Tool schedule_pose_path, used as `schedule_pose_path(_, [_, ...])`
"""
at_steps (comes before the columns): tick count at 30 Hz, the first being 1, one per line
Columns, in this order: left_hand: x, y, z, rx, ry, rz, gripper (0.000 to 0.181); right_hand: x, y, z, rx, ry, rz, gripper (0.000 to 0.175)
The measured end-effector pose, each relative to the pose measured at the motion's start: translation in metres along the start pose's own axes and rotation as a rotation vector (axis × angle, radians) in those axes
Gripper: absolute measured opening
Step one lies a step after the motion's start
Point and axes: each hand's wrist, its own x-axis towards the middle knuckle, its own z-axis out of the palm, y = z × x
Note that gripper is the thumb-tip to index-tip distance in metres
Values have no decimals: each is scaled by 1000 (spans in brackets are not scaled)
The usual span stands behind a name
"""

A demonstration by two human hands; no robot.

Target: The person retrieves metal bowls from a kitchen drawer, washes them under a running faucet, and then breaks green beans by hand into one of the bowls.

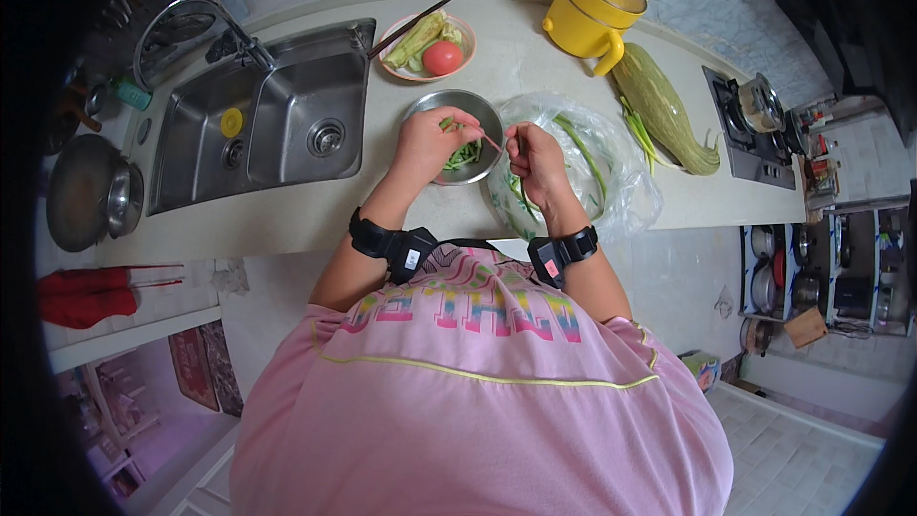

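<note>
My left hand (433, 143) is over a stainless steel bowl (490, 115) that holds short pieces of green bean (464, 155). Its fingers pinch a green bean piece (448, 125), and a thin reddish strip (490, 141) runs from the fingertips towards my other hand. To the right of the bowl, my right hand (539, 163) is closed around a long dark green bean (524, 193), whose lower end hangs below the palm. Beneath that hand lies a clear plastic bag (630, 186) with more long green beans (584, 147) in it.
A double sink (308, 86) is on the left. Behind the steel bowl, a plate (469, 50) holds a tomato (443, 58) and cut vegetables, with chopsticks (415, 23) across its rim. A yellow electric pot (591, 14), a large green squash (659, 107), scallions (637, 130) and a gas stove (759, 161) stand rightward.
</note>
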Motion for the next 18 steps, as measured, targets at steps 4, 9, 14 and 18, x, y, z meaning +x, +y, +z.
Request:
schedule_pose_path(4, [2, -27, 12, -155, -77, 4, 21, -13, -16, 18, 72, -196, 102, 37])
schedule_pose_path(9, [9, -21, 20, -440, -223, -195, 16, -22, -15, 40, 130, -227, 61, 38])
schedule_pose_path(14, [14, -25, 9, -546, -96, -225, 15, -15, -9, 15, -120, -412, 133, 27])
schedule_pose_path(18, [14, -23, 13, -465, -31, -187, 13, -13, -5, 13, -167, -343, 120, 24])
